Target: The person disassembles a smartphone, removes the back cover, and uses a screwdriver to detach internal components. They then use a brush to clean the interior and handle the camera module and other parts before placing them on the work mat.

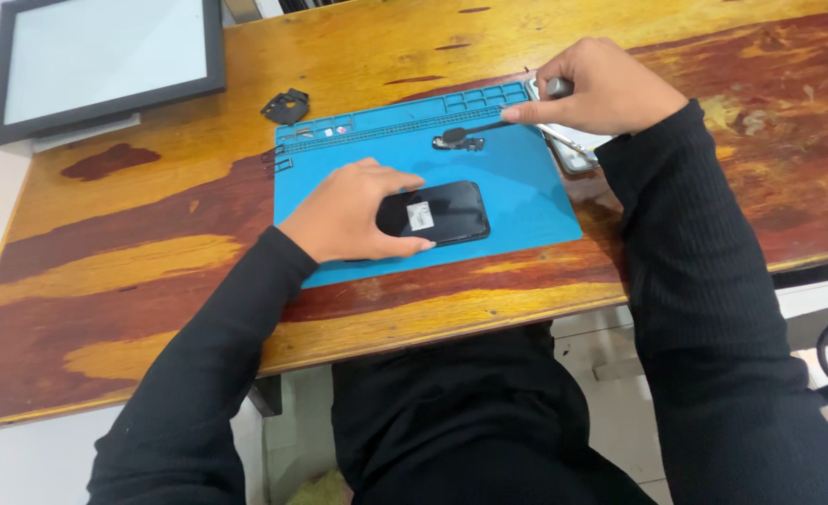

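The left hand [344, 213] lay flat on a black phone [435, 214], with the thumb along its near edge and the fingers along its far edge, so it was closed around the phone. The phone was a dark, shiny rectangle with rounded corners. It had a small white sticker [419, 215] near the end under the hand. It lay flat on a blue mat [517, 178], and the mat lay on the wooden bench [133, 252].

The right hand [601, 89] was past the phone, at the far right corner of the mat. Its fingers were pinched together on a thin dark tool [479, 127]. The tip of the tool reached toward the left hand's side and met a small black part [458, 140] on the mat. I could not tell what kind of part it was, as it was too small. Something silver and grey [563, 140] lay right under the right hand, partly hidden.

Far beyond the left hand, just off the mat, sat another small black piece [287, 106]. Further left lay a dark-framed screen [105, 56].
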